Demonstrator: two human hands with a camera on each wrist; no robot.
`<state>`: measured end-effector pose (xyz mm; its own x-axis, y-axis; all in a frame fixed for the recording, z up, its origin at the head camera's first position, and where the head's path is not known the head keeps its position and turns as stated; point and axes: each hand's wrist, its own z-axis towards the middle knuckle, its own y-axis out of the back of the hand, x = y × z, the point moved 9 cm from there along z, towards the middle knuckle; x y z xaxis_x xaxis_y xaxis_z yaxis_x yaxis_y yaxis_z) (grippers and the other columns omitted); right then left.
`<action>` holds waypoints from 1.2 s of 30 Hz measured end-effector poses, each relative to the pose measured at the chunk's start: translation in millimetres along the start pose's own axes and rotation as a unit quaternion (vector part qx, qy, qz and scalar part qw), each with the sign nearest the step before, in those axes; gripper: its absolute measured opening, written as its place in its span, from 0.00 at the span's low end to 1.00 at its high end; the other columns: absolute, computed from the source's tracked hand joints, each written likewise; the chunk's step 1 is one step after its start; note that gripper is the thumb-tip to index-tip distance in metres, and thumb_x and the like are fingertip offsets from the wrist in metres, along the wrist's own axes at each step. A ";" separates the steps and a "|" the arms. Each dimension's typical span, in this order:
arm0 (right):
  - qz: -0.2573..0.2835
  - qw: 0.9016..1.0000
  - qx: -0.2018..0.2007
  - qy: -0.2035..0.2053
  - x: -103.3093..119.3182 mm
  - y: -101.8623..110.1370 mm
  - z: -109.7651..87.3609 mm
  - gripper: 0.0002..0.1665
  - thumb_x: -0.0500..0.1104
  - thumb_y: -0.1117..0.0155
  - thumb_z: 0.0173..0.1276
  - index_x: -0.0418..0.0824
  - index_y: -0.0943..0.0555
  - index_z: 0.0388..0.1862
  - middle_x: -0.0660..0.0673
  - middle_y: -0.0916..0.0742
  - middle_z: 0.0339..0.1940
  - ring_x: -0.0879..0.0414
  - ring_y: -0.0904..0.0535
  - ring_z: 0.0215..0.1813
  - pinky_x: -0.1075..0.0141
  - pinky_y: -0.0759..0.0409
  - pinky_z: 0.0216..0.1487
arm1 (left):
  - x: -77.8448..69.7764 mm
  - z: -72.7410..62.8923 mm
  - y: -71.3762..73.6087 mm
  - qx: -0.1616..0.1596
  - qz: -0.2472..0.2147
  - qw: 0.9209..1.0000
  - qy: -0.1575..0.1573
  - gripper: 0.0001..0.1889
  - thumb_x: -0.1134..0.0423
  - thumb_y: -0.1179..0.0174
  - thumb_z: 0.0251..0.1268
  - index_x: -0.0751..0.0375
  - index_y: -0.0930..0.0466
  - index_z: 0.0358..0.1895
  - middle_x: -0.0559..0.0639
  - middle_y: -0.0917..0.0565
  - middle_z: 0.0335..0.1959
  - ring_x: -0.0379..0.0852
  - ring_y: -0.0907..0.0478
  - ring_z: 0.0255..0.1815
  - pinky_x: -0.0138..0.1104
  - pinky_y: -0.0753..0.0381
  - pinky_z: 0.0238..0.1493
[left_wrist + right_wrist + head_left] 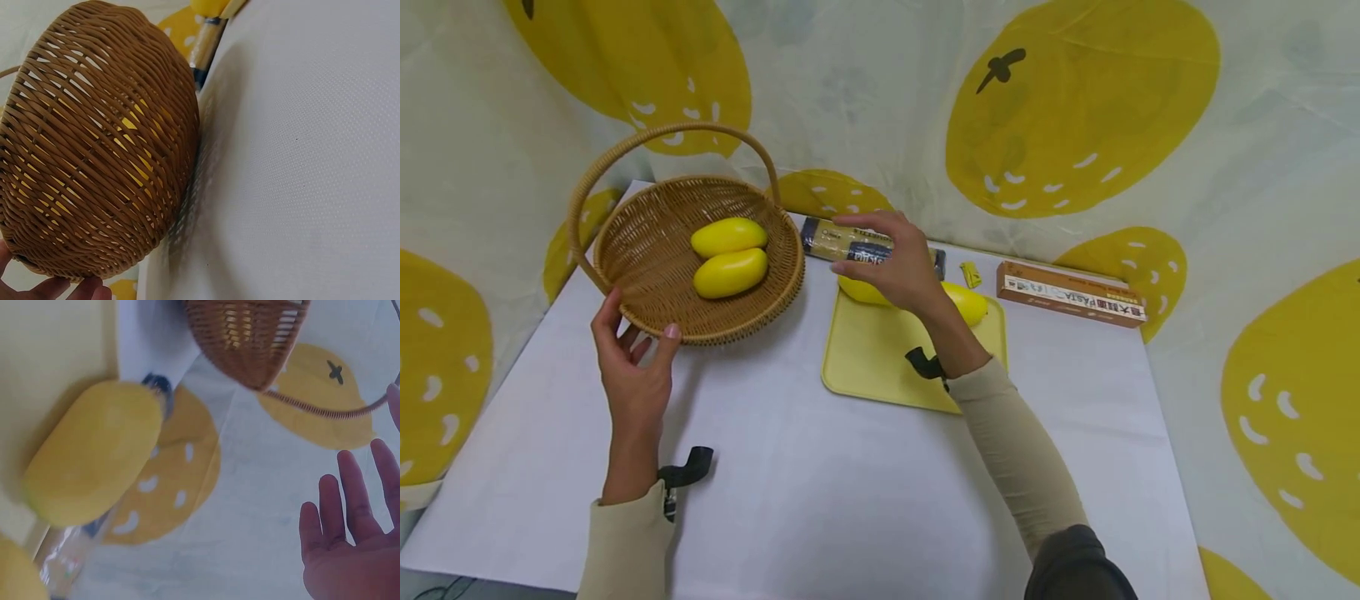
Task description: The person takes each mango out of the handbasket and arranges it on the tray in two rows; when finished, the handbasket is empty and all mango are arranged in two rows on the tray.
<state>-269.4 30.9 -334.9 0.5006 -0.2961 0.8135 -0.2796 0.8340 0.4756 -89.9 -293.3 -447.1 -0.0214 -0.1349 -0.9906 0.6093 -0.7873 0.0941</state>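
My left hand (638, 371) grips the near rim of a wicker basket (647, 275) with a tall handle. Its fingertips (84, 289) show at the basket's edge in the left wrist view. Inside the basket lie two yellow mangoes, a farther mango (728, 237) and a nearer mango (731, 273). Over a pale yellow tray (880, 367) my right hand (898, 262) is spread, thumb apart from the fingers, holding nothing. Two more mangoes are on that tray: a left mango (859, 291), partly hidden by the hand, and a right mango (967, 303). In the right wrist view the hand's fingers (356, 500) are extended, away from the mango (97, 453).
Behind the tray lies a clear-wrapped pasta pack (823, 237) with dark labels. A small yellow packet (970, 274) and a brown pasta box (1071, 293) lie farther right. A fruit-printed curtain (865, 100) hangs along the back of the white table (820, 500).
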 end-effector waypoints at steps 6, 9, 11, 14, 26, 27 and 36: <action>0.014 0.999 0.027 0.035 19.0 -32.4 17.3 0.31 0.49 0.15 0.60 0.50 0.12 0.64 0.53 0.11 0.63 0.58 0.23 0.68 0.61 0.30 0.72 | 1.4 -1.1 1.4 0.000 0.007 1.000 0.000 0.42 0.62 0.33 0.73 0.40 0.44 0.84 0.45 0.39 0.84 0.54 0.34 0.79 0.41 0.37 0.73; 0.022 0.998 0.044 0.026 22.9 -47.8 24.4 0.32 0.49 0.15 0.61 0.51 0.12 0.64 0.53 0.11 0.64 0.59 0.22 0.68 0.64 0.27 0.71 | 0.7 -1.3 1.2 -0.001 0.012 1.000 0.003 0.42 0.63 0.34 0.73 0.39 0.45 0.84 0.45 0.39 0.84 0.54 0.34 0.79 0.40 0.37 0.73; 0.026 0.998 0.059 0.018 24.7 -58.6 29.0 0.32 0.49 0.15 0.61 0.52 0.13 0.65 0.54 0.12 0.64 0.59 0.22 0.68 0.65 0.26 0.71 | 0.5 -1.1 1.2 -0.001 0.012 1.000 0.003 0.42 0.64 0.34 0.73 0.39 0.45 0.84 0.45 0.39 0.85 0.54 0.34 0.79 0.39 0.36 0.73; 0.037 0.996 0.083 0.021 27.8 -75.6 35.7 0.31 0.48 0.16 0.62 0.51 0.13 0.65 0.52 0.12 0.64 0.59 0.22 0.68 0.66 0.26 0.72 | 0.1 -1.2 1.4 -0.002 0.012 1.000 0.007 0.42 0.64 0.34 0.73 0.39 0.45 0.84 0.45 0.40 0.85 0.54 0.35 0.80 0.40 0.37 0.74; -0.001 0.985 0.175 -0.005 29.5 -135.0 59.5 0.30 0.47 0.19 0.65 0.50 0.15 0.67 0.54 0.14 0.66 0.56 0.22 0.71 0.64 0.26 0.74 | -2.0 -1.5 0.1 0.001 0.022 1.000 0.015 0.42 0.61 0.34 0.74 0.37 0.46 0.84 0.43 0.40 0.85 0.53 0.36 0.81 0.46 0.38 0.78; -0.010 0.982 0.188 -0.008 29.7 -139.8 61.3 0.31 0.47 0.19 0.66 0.50 0.15 0.68 0.54 0.14 0.67 0.55 0.23 0.72 0.62 0.26 0.75 | -2.5 -1.5 -0.1 0.002 0.024 1.000 0.015 0.42 0.60 0.34 0.74 0.37 0.46 0.84 0.43 0.40 0.85 0.53 0.36 0.81 0.46 0.38 0.78; -0.059 0.957 0.283 -0.025 25.5 -175.4 73.9 0.32 0.47 0.20 0.67 0.52 0.17 0.69 0.54 0.15 0.69 0.60 0.24 0.73 0.69 0.31 0.77 | -3.3 -1.6 -0.2 0.003 0.042 0.999 0.007 0.42 0.57 0.33 0.74 0.37 0.45 0.84 0.42 0.40 0.85 0.52 0.36 0.82 0.46 0.38 0.78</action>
<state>-268.1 -157.3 -372.8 0.5202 -0.4062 0.7513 -0.6297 0.4118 0.6587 -88.7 -291.7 -443.9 0.0399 -0.1920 -0.9806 0.6042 -0.7770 0.1767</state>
